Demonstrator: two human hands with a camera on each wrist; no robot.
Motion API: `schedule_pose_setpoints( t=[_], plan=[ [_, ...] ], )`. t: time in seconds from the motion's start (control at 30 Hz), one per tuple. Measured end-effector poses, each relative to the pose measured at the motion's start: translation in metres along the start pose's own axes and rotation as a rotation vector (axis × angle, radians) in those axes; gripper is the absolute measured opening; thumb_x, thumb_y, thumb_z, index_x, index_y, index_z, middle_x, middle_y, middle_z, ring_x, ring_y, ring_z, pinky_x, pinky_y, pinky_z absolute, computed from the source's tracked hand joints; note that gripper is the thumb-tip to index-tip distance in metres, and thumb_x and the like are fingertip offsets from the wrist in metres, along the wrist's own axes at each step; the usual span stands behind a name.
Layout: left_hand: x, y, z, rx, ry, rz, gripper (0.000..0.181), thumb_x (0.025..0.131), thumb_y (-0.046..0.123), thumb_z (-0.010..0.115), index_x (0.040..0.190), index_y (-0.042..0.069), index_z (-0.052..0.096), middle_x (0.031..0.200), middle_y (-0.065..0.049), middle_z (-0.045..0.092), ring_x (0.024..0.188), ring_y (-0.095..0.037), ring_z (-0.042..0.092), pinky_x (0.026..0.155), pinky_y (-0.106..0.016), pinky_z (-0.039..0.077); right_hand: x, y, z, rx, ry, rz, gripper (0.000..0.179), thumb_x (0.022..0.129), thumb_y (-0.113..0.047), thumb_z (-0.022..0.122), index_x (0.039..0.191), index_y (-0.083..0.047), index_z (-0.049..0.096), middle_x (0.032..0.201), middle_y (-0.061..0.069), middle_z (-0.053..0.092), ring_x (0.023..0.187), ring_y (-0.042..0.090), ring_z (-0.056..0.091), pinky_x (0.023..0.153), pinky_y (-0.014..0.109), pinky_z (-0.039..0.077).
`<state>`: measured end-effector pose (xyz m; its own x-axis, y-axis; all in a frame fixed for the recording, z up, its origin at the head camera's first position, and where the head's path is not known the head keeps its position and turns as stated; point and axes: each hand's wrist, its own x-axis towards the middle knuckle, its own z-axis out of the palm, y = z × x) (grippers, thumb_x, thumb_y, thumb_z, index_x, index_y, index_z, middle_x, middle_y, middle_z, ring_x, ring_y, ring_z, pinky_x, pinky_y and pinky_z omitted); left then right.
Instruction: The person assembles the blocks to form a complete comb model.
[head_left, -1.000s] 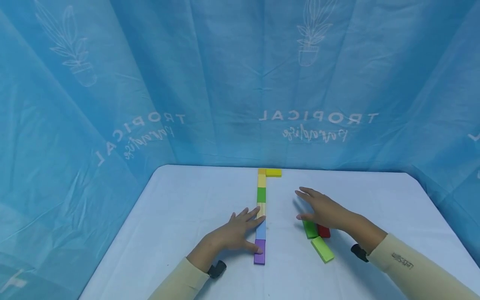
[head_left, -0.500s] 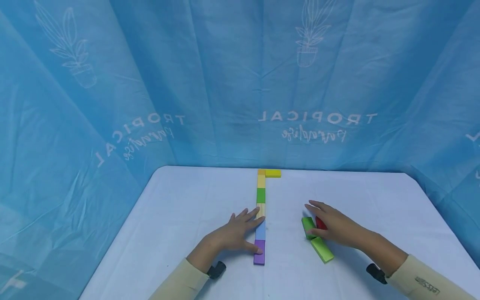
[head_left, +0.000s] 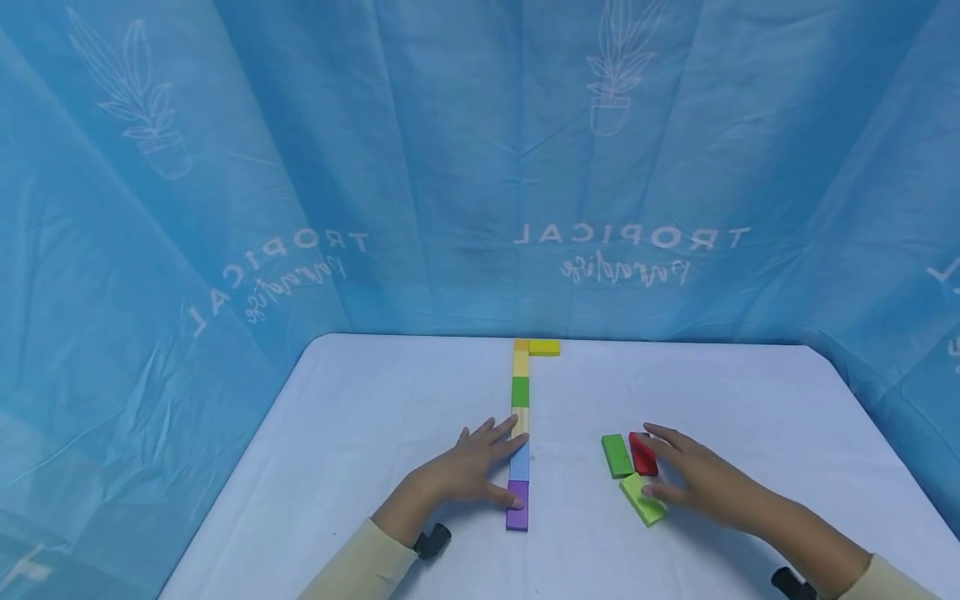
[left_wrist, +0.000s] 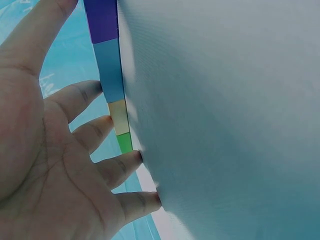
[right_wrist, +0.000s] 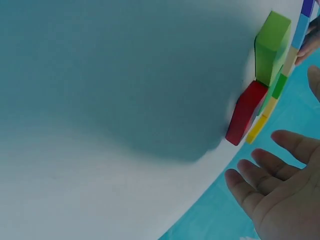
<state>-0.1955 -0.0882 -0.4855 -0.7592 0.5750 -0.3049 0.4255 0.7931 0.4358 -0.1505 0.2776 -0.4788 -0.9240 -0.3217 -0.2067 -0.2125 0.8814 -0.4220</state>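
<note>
My left hand (head_left: 472,467) lies with spread fingers along a straight row of coloured blocks. Its thumb touches the purple block (head_left: 517,518), and its fingertips reach the blue block (head_left: 519,462) and the pale wood block (head_left: 522,414). Farther up the row come a green block (head_left: 521,392) and a light yellow block (head_left: 521,363). To the right, my right hand (head_left: 697,479) hovers with loose fingers over three blocks. They are a red block (head_left: 641,454), a darker green block (head_left: 616,457) and a light green block (head_left: 640,502); thumb and index overlap the light green and red ones.
At the row's far end sit an orange block (head_left: 521,344) and, crosswise to its right, a yellow block (head_left: 545,347). A white cloth covers the table (head_left: 375,400). Blue printed curtains (head_left: 450,167) hang behind and at the sides.
My right hand has moved back toward me and to the right, from beyond the three loose blocks to over the red and light green ones. My left hand has stayed on the row.
</note>
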Motion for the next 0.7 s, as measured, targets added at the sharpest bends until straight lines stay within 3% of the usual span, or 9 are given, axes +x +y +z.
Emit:
schedule_pose_setpoints(
  t=[0.3,0.7],
  plan=[
    [0.001,-0.001,0.000,-0.001,0.002,-0.002,0.097,0.080,0.065,0.074,0.160,0.035,0.029,0.172,0.009,0.010,0.160,-0.028,0.007,0.128,-0.060,0.008,-0.015,0.005,0.015,0.002,-0.024,0.022,0.093,0.076,-0.066,0.076,0.152,-0.021,0.047,0.159,0.012,0.042,0.143,0.041,0.042,0.105,0.060,0.049],
    [0.002,-0.001,0.002,-0.017,-0.003,-0.019,0.097,0.079,0.065,0.076,0.159,0.037,0.029,0.172,0.011,0.010,0.161,-0.028,0.006,0.128,-0.060,0.006,-0.021,0.005,0.020,-0.034,0.007,-0.024,0.091,0.080,-0.067,0.072,0.152,-0.017,0.047,0.159,0.011,0.041,0.144,0.039,0.043,0.107,0.058,0.049]
  ],
)
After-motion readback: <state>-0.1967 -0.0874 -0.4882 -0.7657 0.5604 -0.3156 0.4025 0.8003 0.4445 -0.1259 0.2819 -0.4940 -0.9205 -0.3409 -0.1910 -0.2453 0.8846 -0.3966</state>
